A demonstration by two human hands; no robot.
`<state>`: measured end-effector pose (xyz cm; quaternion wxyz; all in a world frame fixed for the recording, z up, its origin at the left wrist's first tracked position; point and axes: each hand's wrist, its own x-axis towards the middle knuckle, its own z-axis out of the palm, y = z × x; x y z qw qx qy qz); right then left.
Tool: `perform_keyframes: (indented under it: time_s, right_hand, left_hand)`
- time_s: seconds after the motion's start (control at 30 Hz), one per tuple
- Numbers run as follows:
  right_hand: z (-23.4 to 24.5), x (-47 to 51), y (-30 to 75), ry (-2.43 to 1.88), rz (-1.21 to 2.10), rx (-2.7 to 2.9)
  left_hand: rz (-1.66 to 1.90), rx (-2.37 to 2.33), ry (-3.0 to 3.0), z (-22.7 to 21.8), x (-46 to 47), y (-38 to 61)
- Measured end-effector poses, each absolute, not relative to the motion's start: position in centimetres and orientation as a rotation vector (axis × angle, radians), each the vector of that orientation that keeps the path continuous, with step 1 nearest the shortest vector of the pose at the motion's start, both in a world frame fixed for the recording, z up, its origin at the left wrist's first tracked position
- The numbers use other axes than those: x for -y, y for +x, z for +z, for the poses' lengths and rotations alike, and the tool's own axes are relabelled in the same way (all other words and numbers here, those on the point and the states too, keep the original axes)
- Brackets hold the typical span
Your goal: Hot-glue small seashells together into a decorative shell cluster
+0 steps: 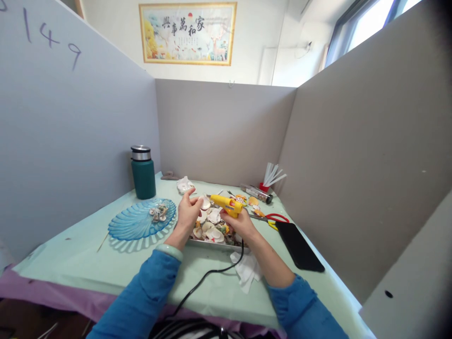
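A white seashell (205, 202) is pinched between the thumb and fingers of my left hand (188, 213). My right hand (239, 222) is wrapped around the handle of a yellow hot glue gun (226, 203). The gun's nozzle points left and comes close to the shell; whether they touch I cannot tell. Below both hands, a shallow metal tray (212, 244) holds many shells and small coloured bits. A black cord (212, 272) runs from the gun over the table's front edge. Left of my left hand, a blue scalloped glass plate (132, 221) bears a small cluster of shells (158, 213).
A green thermos (143, 176) stands back left. On the right are red-handled scissors (277, 218), a black phone (299, 247), a clear tube (257, 193) and glue sticks (271, 175) in a red cup. Crumpled tissue (247, 270) lies in front. Grey partitions (226, 127) enclose the table.
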<state>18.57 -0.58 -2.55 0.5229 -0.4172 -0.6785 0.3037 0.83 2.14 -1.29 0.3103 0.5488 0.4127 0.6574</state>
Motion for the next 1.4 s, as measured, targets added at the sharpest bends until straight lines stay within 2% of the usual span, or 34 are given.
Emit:
perform_keyframes:
  time_s: [0.53,1.4]
  right_hand:
    - [-2.52,0.59,18.65,-1.001,0.712,1.658]
    - [-2.31,0.88,18.43,-1.004,0.74,1.681]
  left_hand:
    - [1.789,-1.105,1.273,-0.45,-1.57,0.84]
    - [1.713,-0.988,1.3,-0.58,-1.55,1.09]
